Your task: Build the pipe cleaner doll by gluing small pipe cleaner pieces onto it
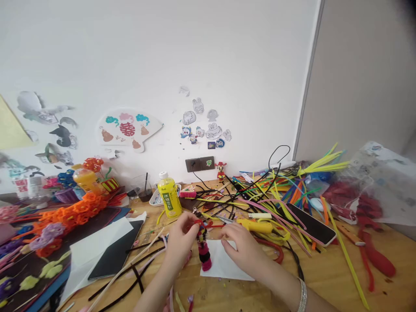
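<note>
My left hand [182, 236] pinches a small pipe-cleaner doll [204, 253] near its red top. The doll stands roughly upright, with a magenta and black lower part and some yellow above. Beneath it lies a white sheet of paper [224, 264]. To the right of the doll, my right hand [238, 245] hovers over the paper, fingers curved and thumb apart, with nothing visible between them. A yellow hot glue gun [255, 225] rests just beyond the right hand. Pointed metal blades [225, 219] show beside its fingertips.
A yellow drink bottle [169, 197] stands behind my left hand. Loose pipe cleaners [250, 190] cover the back right, beside a black phone [312, 225]. Another small red-hatted doll [221, 172] stands by the wall socket [199, 164]. Orange pipe-cleaner flowers [71, 216] lie at left.
</note>
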A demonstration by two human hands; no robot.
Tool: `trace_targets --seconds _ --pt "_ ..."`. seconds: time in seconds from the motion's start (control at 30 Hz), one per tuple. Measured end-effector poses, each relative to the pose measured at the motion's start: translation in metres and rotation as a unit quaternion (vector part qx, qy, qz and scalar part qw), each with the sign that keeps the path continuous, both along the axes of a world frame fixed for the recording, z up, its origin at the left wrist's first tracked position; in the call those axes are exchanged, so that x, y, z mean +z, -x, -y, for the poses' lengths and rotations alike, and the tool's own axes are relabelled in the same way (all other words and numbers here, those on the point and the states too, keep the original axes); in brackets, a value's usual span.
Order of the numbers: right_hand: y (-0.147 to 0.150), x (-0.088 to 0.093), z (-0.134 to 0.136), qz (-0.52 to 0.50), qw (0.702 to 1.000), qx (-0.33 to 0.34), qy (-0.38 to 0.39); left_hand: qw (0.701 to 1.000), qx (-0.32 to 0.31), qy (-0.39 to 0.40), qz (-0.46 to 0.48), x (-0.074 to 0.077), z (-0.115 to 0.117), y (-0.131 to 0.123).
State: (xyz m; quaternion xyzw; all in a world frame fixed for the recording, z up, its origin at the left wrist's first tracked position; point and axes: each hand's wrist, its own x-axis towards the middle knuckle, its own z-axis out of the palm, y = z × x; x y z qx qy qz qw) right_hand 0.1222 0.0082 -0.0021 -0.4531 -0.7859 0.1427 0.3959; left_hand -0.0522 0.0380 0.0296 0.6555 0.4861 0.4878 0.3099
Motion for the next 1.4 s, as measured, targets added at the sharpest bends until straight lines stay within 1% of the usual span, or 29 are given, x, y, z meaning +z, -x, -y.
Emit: trace_targets --seconds 0.13,0.2,0.27,0.3,0.33,0.4,0.43,0.5,0.67,0.8,0.87,0.93,1.0,1.03,1.07,1.1,1.13,1.17,1.23,1.3,1.4 --pt "0.014 0.006 -0.004 0.040 0.998 0.001 0.042 1.000 -0.011 0.004 0.026 -0.001 -0.002 0.002" --pt "0.022 0.003 -0.010 0.033 0.995 -0.001 0.092 0.999 -0.016 0.014 0.048 -0.003 -0.004 0.003" --pt "0.030 -0.004 -0.019 -0.047 0.983 0.014 0.178 0.994 -0.021 0.047 0.095 -0.005 -0.006 0.005" --pt "0.034 -0.008 -0.024 -0.117 0.967 0.039 0.221 0.990 -0.026 0.070 0.123 -0.007 -0.008 0.006" --pt "0.038 -0.013 -0.029 -0.194 0.939 0.069 0.275 0.984 -0.030 0.089 0.152 -0.008 -0.009 0.006" --pt "0.043 -0.018 -0.036 -0.245 0.915 0.105 0.303 0.978 -0.038 0.103 0.178 -0.010 -0.011 0.007" --pt "0.045 -0.019 -0.038 -0.260 0.908 0.118 0.307 0.976 -0.043 0.105 0.187 -0.010 -0.012 0.007" --pt "0.045 -0.017 -0.041 -0.278 0.902 0.135 0.301 0.972 -0.056 0.110 0.201 -0.011 -0.015 0.008" --pt "0.034 -0.001 -0.045 -0.317 0.893 0.145 0.283 0.960 -0.099 0.153 0.212 -0.013 -0.022 0.013" --pt "0.027 0.012 -0.049 -0.333 0.896 0.137 0.261 0.948 -0.178 0.197 0.174 -0.016 -0.015 0.010" --pt "0.027 0.018 -0.049 -0.331 0.899 0.132 0.256 0.939 -0.229 0.208 0.153 -0.016 -0.009 0.006" --pt "0.026 0.023 -0.049 -0.325 0.900 0.136 0.257 0.930 -0.260 0.213 0.149 -0.017 -0.005 0.001" --pt "0.022 0.027 -0.048 -0.287 0.917 0.122 0.247 0.929 -0.256 0.213 0.163 -0.018 -0.005 -0.002" --pt "0.019 0.028 -0.046 -0.265 0.930 0.103 0.234 0.930 -0.246 0.210 0.173 -0.019 -0.006 -0.003" --pt "0.015 0.028 -0.044 -0.221 0.949 0.069 0.214 0.932 -0.237 0.206 0.183 -0.021 -0.008 -0.002" --pt "0.010 0.028 -0.040 -0.163 0.967 0.026 0.192 0.932 -0.231 0.201 0.192 -0.022 -0.010 -0.002" --pt "0.004 0.026 -0.036 -0.111 0.978 -0.013 0.175 0.933 -0.226 0.195 0.201 -0.023 -0.012 -0.001" --pt "-0.001 0.024 -0.031 0.004 0.986 -0.062 0.154 0.934 -0.219 0.189 0.211 -0.025 -0.014 -0.001" --pt "-0.009 0.018 -0.019 0.112 0.977 -0.089 0.158 0.935 -0.208 0.178 0.226 -0.029 -0.017 0.000" --pt "-0.012 0.013 -0.007 0.182 0.965 -0.101 0.158 0.936 -0.198 0.171 0.235 -0.033 -0.019 -0.001" --pt "-0.010 0.008 0.003 0.303 0.939 -0.103 0.123 0.939 -0.181 0.163 0.241 -0.035 -0.017 -0.003"
